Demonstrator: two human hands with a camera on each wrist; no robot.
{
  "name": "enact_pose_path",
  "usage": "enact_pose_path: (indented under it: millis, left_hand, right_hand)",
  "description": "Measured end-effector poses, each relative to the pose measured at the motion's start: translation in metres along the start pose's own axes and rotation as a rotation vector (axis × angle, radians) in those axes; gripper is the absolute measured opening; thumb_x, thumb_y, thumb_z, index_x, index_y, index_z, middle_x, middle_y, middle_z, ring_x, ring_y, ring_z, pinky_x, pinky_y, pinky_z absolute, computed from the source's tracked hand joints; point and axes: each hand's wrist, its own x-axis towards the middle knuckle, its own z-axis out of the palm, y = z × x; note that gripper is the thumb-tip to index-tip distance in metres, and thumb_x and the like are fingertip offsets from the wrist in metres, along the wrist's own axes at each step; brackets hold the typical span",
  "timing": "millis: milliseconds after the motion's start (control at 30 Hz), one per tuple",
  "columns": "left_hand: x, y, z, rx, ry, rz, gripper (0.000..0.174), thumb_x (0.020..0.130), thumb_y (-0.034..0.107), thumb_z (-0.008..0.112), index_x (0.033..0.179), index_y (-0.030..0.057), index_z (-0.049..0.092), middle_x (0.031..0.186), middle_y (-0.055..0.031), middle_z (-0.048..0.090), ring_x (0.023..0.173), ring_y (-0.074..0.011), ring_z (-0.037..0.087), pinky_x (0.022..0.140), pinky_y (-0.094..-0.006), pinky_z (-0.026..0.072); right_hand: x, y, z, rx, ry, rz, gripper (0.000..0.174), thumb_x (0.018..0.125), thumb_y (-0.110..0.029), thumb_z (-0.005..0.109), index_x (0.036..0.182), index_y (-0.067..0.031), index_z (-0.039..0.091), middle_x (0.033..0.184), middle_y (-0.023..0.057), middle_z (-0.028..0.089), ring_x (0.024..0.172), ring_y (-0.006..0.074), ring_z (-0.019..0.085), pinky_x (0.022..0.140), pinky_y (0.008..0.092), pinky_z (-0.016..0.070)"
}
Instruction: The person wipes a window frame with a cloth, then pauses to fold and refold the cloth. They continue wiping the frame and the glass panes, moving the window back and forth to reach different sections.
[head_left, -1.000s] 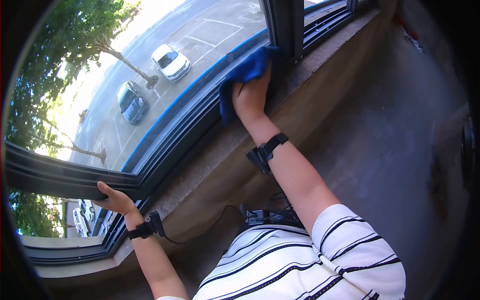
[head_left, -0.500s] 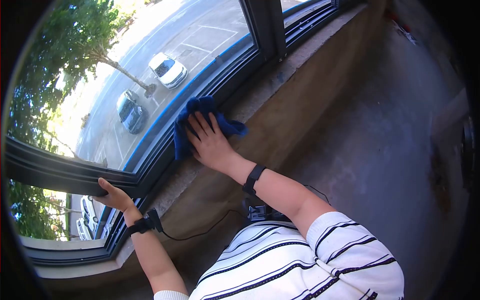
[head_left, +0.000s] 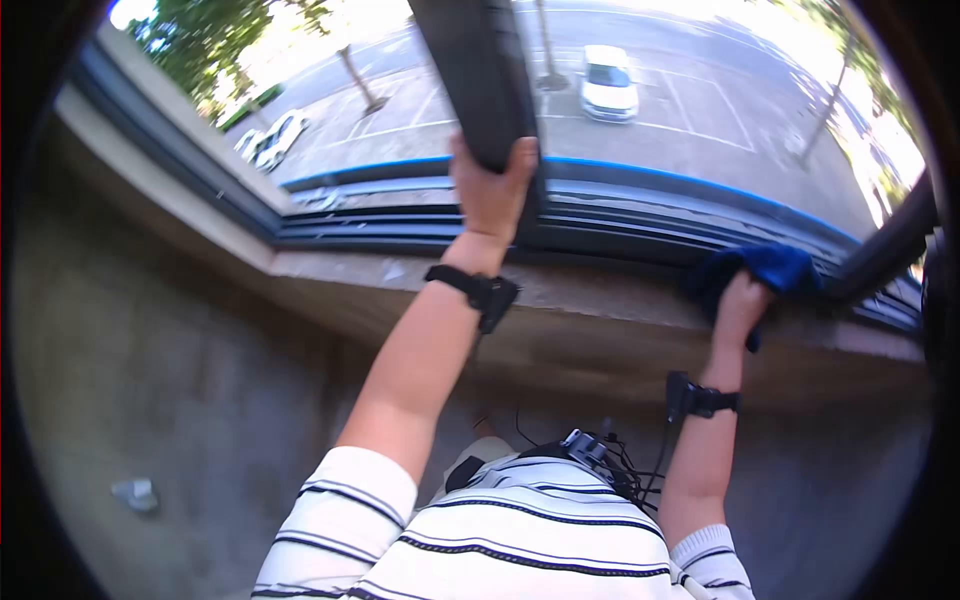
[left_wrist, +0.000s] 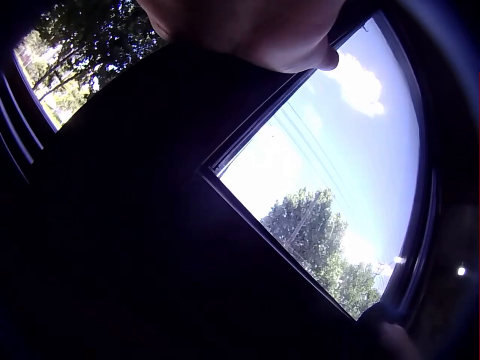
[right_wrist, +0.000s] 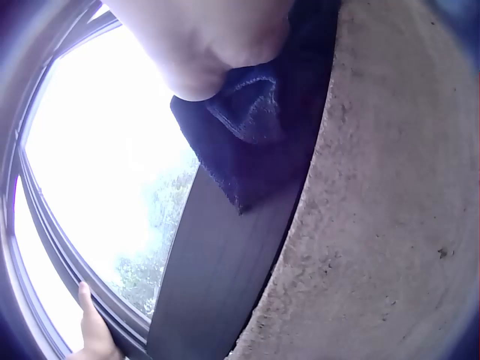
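My left hand (head_left: 488, 200) grips the dark upright of the window frame (head_left: 478, 80) near its lower end, thumb on the right side and fingers on the left. Far to the right, my right hand (head_left: 742, 305) holds a blue cloth (head_left: 775, 265) against the lower window frame, above the sill. The right wrist view shows the cloth (right_wrist: 244, 161) bunched under the hand, one corner hanging over the flat dark frame. Part of my left hand (left_wrist: 255, 34) shows at the top of the left wrist view; its fingertips are hidden there.
A rough concrete sill (head_left: 590, 290) runs below the window tracks (head_left: 620, 225). Another dark upright (head_left: 890, 245) stands right of the cloth. Cables (head_left: 625, 470) hang at the person's waist. A small pale object (head_left: 135, 494) lies on the floor at left.
The head view has swung left. The right hand has slid the cloth along the lower frame, first toward the left hand, then away toward the far upright. The left hand keeps its grip.
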Motion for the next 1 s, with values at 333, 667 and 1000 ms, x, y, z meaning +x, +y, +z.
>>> enact_pose_path:
  millis: [333,667,1000]
  left_hand:
    - [0.013,0.016,-0.014,0.149,-0.052,0.258,0.073,0.067,0.036,0.083,0.122,0.0066,0.046,0.099,-0.0167,0.061,0.086,-0.0332,0.064,0.072,-0.0394,0.0544]
    - [0.041,-0.031,-0.071,0.15,0.001,0.32,0.086,0.07,0.032,0.082,0.137,0.0036,0.036,0.111,-0.0207,0.06,0.095,-0.0384,0.064,0.077,-0.0402,0.0542]
    - [0.092,-0.087,-0.172,0.194,-0.005,0.247,0.079,0.081,0.042,0.073,0.135,0.0038,0.03,0.107,-0.0228,0.057,0.093,-0.0405,0.062,0.077,-0.0423,0.0508]
  right_hand:
    - [-0.04,-0.081,0.006,0.106,-0.086,0.049,0.043,0.092,-0.004,0.049,0.131,0.0122,0.04,0.133,0.0271,0.047,0.126,0.0372,0.044,0.108,0.0385,0.0286]
    - [-0.077,-0.161,0.026,0.191,-0.169,0.048,0.047,0.091,-0.004,0.047,0.135,0.0103,0.037,0.141,0.0267,0.04,0.134,0.0382,0.036,0.112,0.0381,0.0231]
    - [-0.112,-0.213,0.051,-0.108,-0.315,-0.415,0.055,0.079,0.006,0.049,0.134,0.0069,0.041,0.15,0.0257,0.027,0.142,0.0437,0.017,0.116,0.0542,0.0073]
